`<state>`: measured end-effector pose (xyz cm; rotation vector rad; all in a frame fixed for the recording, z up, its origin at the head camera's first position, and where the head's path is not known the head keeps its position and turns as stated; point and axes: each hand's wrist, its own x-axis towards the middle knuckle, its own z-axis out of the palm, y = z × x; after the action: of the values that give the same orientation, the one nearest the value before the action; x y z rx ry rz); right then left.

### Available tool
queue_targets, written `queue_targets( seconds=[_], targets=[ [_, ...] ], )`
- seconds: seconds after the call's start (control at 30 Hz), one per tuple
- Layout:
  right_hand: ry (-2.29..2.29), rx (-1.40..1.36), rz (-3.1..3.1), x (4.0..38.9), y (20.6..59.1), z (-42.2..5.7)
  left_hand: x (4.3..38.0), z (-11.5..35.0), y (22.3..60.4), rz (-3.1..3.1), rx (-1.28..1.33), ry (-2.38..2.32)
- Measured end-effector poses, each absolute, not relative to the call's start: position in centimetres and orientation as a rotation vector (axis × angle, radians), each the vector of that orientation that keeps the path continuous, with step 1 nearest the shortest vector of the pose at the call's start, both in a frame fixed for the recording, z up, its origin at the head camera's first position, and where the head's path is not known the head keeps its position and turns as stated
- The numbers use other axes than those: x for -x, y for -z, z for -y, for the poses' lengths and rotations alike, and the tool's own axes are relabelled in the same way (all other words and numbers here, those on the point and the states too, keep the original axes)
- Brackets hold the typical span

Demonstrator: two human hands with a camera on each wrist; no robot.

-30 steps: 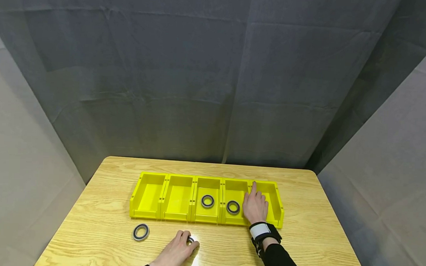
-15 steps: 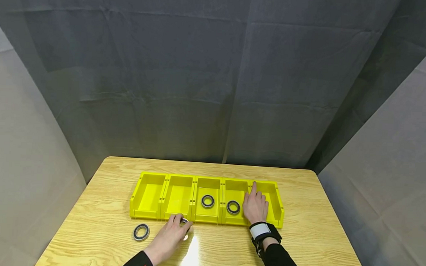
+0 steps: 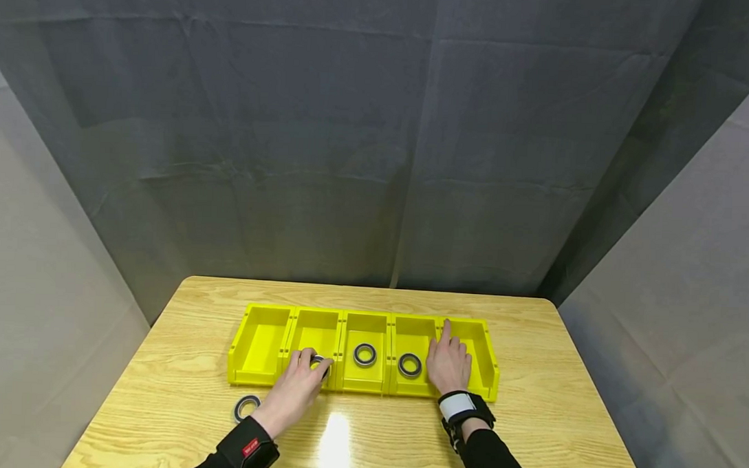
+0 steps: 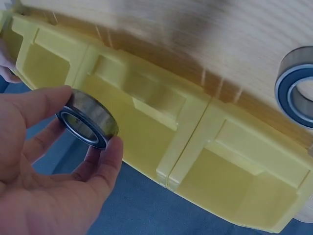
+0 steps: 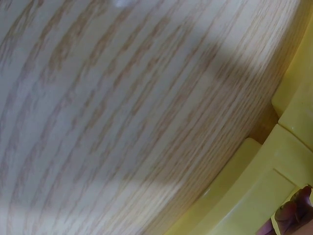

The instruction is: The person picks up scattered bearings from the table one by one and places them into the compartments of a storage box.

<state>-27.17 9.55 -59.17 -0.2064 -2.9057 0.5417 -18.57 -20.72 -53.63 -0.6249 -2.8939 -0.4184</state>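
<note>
My left hand [image 3: 295, 389] pinches a ball bearing [image 4: 95, 111] between thumb and fingers, tilted, over the front of the second yellow bin from the left. In the left wrist view, the bearing's steel outer ring and dark seal show. My right hand [image 3: 449, 366] rests over the divider between the two rightmost bins, index finger stretched toward the back and thumb on the fourth bin's side. One bearing [image 3: 364, 364] lies flat in the middle bin, another [image 3: 409, 375] in the fourth. A further bearing [image 3: 240, 410] is on the table, partly hidden by my left wrist.
Several yellow bins [image 3: 254, 377] stand side by side in a row on the wooden table [image 3: 392, 441]. The leftmost bin [image 3: 266, 333] holds nothing visible. Grey cloth [image 3: 315, 156] hangs behind the table, with lighter panels [image 3: 45, 250] at the sides.
My left hand has carried the bearing from the table in front of the row, forward and leftward, over the second bin. My right hand has stayed in place.
</note>
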Motion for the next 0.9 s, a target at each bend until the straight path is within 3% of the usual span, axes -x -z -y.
queue_targets(
  seconds=[0.9],
  targets=[
    [-0.536,0.22,2.917,27.2,59.1,-9.6,22.5,20.5,53.3,2.753,0.493,0.51]
  ],
)
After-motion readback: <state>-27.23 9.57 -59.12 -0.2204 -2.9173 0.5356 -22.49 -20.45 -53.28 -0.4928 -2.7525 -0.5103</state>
